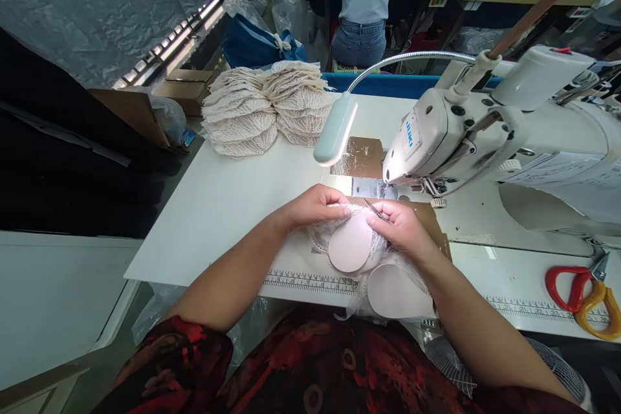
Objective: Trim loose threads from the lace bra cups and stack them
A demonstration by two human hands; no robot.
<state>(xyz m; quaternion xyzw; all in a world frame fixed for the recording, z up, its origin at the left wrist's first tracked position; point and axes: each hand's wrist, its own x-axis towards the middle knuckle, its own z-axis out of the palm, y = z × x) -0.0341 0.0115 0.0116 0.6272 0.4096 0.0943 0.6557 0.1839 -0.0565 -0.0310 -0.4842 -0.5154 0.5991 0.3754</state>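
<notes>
Fingers of the right hand (400, 223) pinch small thread snips (376, 209), tips aimed at the lace edge of a padded bra cup (350, 247). The left hand (315, 206) lies curled, fingers pressed together, pinning that lace to the table (218, 207). A second cup (395, 294) hangs at the near edge. Just beyond stands the sewing machine (485, 136) with its lamp (334, 129) — farther left, a stack of lace pieces (266, 107); red-and-yellow scissors (582, 291) lie well right.
</notes>
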